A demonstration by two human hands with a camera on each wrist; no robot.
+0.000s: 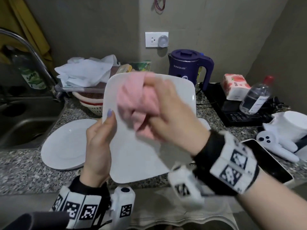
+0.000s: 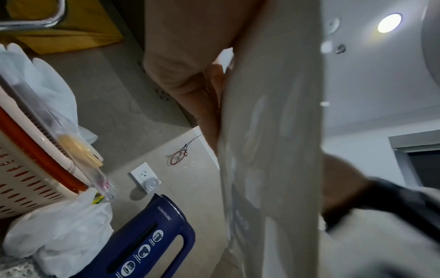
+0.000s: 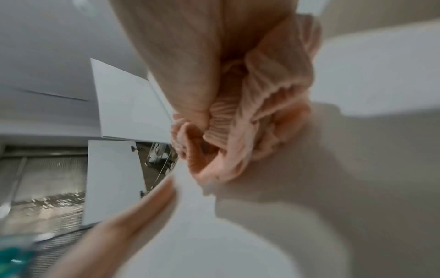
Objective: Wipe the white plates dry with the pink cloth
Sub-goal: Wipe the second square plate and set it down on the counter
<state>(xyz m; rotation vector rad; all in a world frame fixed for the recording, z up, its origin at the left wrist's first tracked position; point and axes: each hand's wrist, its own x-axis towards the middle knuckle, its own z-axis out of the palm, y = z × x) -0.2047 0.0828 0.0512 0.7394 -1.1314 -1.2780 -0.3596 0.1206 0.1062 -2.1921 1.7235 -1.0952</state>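
Note:
I hold a white square plate [image 1: 132, 155] tilted up over the counter's front edge. My left hand [image 1: 99, 143] grips its left rim, thumb on the face. My right hand [image 1: 167, 113] clutches the bunched pink cloth [image 1: 132, 100] and presses it against the plate's upper face. The right hand is blurred with motion. In the left wrist view the plate's edge [image 2: 273, 150] runs down the middle with my fingers [image 2: 190, 56] behind it. The right wrist view shows the ribbed pink cloth [image 3: 262, 112] wadded in my fingers [image 3: 185, 56] against the plate [image 3: 238, 235]. A round white plate [image 1: 64, 145] lies flat on the counter at left.
A steel sink [image 1: 21, 123] and tap [image 1: 33, 52] are at far left. Behind the plate stand a basket [image 1: 89, 105] with plastic bags, a purple kettle [image 1: 189, 67], a tissue pack [image 1: 235, 87], a clear bottle [image 1: 255, 97] and an induction hob [image 1: 235, 113]. A phone [image 1: 269, 161] lies at right.

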